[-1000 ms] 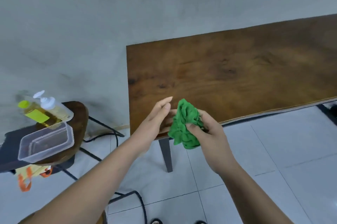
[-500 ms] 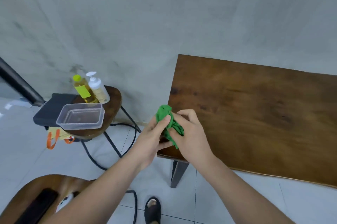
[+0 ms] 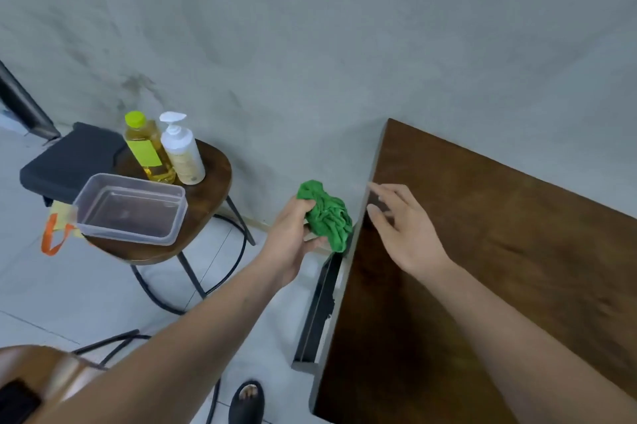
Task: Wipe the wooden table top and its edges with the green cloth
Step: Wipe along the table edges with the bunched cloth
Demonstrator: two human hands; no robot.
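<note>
The wooden table top [image 3: 499, 268] fills the right side, its left edge running down the middle of the view. My left hand [image 3: 293, 234] grips the crumpled green cloth [image 3: 325, 213] just off that left edge, the cloth touching or nearly touching the edge. Over the table's left margin my right hand [image 3: 403, 227] hovers with fingers spread and relaxed, holding nothing.
A round wooden stool [image 3: 206, 182] at the left carries a clear plastic container [image 3: 131, 210], a yellow bottle [image 3: 146, 147] and a white pump bottle [image 3: 181, 151]. A dark case [image 3: 69, 161] lies behind it. Cables cross the tiled floor; my sandalled foot [image 3: 246, 401] is below.
The view has swung right to left, so the table now sits at the right. The cloth passed from both hands to my left hand alone; my right hand let go and opened.
</note>
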